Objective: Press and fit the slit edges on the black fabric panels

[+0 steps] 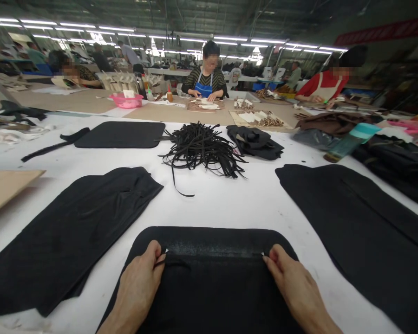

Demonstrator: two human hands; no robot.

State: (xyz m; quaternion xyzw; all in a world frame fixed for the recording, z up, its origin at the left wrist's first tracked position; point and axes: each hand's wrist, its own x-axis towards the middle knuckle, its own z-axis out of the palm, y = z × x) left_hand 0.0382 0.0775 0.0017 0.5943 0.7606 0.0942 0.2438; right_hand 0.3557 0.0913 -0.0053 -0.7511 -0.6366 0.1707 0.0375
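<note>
A black rounded panel [216, 297] lies flat on the white table in front of me, with a slightly shiny band across its far part. My left hand [141, 278] is closed in a pinch at the band's left end, holding a thin black strip [177, 263] whose loose end curls to the right. At the right end, my right hand [292, 278] pinches too, fingertips close to the panel. A straight dark line runs between both hands, apparently the strip drawn taut. Small white marks show beside each set of fingertips.
Beyond the panel sits a heap of black strips [204, 148]. Black pieces lie left [80, 227] and right [362, 222]; another black panel [120, 134] is at the far left. A teal-lidded bottle [351, 141] stands tilted-looking at right. People work across the table.
</note>
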